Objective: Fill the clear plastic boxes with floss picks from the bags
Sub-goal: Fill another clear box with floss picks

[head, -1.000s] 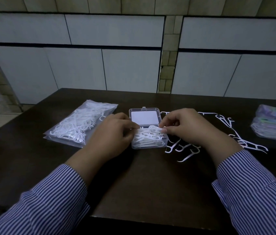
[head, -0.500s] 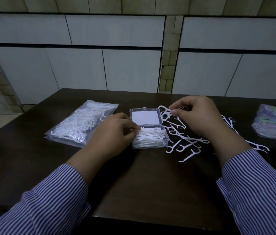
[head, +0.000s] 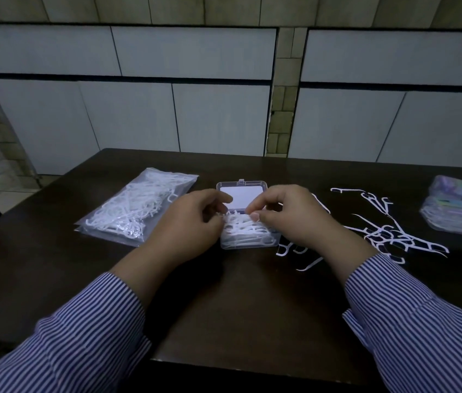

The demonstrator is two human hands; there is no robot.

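Working over the clear plastic box (head: pixel 249 239) at the centre of the frame, both hands meet above its heaped floss picks (head: pixel 242 229). The right hand (head: pixel 289 217) has its fingers curled and its thumb and forefinger pressed together at the top of the heap, apparently pinching a pick or two to lay in; exactly how many I cannot tell. The left hand (head: pixel 192 222) is curled against the box's left side, fingertips touching the picks there, seemingly holding them down; whether it actually grips any is hidden.

The box's lid (head: pixel 242 194) lies open behind, toward the upper centre. A full bag of picks (head: pixel 136 208) lies at centre left on the dark table (head: pixel 224 307), and loose picks (head: pixel 385 231) are scattered at centre right, some just beside the box. A pile of coloured packets (head: pixel 459 211) sits at the far right edge.

The main risk, as I judge it, is overfilling: the picks already stand above the rim, so more could spill over the side or keep the lid from snapping down. Their hooked heads tangle easily, so lifting the right hand away may drag neighbours out. A sideways push from either hand could also slide the light box across the smooth table.
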